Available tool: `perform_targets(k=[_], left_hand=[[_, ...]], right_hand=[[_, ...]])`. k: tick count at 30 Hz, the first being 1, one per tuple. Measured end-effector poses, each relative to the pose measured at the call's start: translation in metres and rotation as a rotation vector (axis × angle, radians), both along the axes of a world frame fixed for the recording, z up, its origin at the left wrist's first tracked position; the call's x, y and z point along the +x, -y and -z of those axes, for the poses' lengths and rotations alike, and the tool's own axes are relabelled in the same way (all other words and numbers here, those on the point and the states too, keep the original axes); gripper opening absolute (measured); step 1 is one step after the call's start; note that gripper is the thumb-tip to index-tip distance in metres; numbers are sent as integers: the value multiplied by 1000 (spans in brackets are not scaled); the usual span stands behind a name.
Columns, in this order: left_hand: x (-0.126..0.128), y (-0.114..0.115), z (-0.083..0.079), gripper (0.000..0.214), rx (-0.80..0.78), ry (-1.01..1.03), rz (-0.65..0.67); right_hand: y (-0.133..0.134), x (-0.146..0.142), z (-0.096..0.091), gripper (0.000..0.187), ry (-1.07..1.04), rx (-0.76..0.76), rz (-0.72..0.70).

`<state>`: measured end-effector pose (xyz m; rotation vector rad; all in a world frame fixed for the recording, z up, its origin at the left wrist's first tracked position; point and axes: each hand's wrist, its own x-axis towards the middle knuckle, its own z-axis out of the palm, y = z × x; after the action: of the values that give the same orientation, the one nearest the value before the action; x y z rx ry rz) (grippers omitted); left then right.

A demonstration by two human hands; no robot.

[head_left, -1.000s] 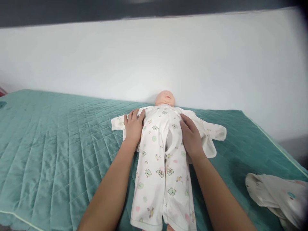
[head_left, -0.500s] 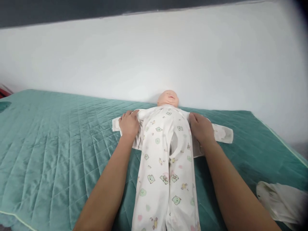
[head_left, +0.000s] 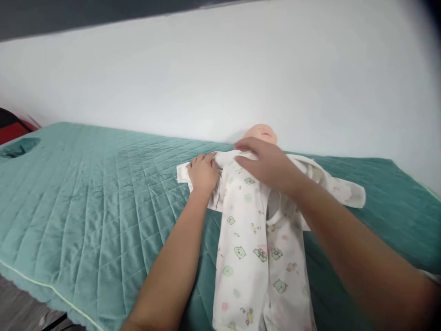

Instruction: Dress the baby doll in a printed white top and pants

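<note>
A baby doll [head_left: 264, 130] lies face up, its head near the wall. Printed white baby trousers [head_left: 243, 234] are spread lengthwise over its body, legs toward me and an oval opening at the crotch. Under them lies a white baby shirt [head_left: 346, 191] with its sleeves out to both sides. My left hand [head_left: 204, 174] is closed over the shirt by the left sleeve, its fingertips partly hidden. My right hand [head_left: 267, 164] hovers over the doll's upper chest, slightly blurred, thumb and fingers apart, hiding the trousers' upper right part and the doll's chin.
A green quilted cover [head_left: 113, 202] spreads beneath everything, its piped edge at the lower left. Behind rises a white wall [head_left: 193, 82]. Something red and black [head_left: 14, 131] stands at the far left. Grey floor [head_left: 27, 303] shows at the bottom left corner.
My right hand has let go at the right side and moved left over the doll's chest. My left hand stays on the shirt. The view has turned slightly left.
</note>
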<state>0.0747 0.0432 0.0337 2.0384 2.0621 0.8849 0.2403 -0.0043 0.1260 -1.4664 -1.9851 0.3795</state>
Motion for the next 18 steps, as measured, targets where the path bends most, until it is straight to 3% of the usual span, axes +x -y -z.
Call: perform_targets(k=[4, 6, 14, 18], left_hand=[[2, 1, 7, 38, 58, 10, -29], [2, 0, 10, 36, 76, 23, -35], [1, -7, 18, 42, 105, 92, -85], [0, -4, 16, 37, 104, 132, -112]], right_hand=[[-42, -46, 5, 32, 649, -129, -63], [-56, -57, 12, 30, 811, -156, -96], [-80, -64, 22, 24, 885, -307, -184], [-77, -58, 13, 38, 858, -324, -179]])
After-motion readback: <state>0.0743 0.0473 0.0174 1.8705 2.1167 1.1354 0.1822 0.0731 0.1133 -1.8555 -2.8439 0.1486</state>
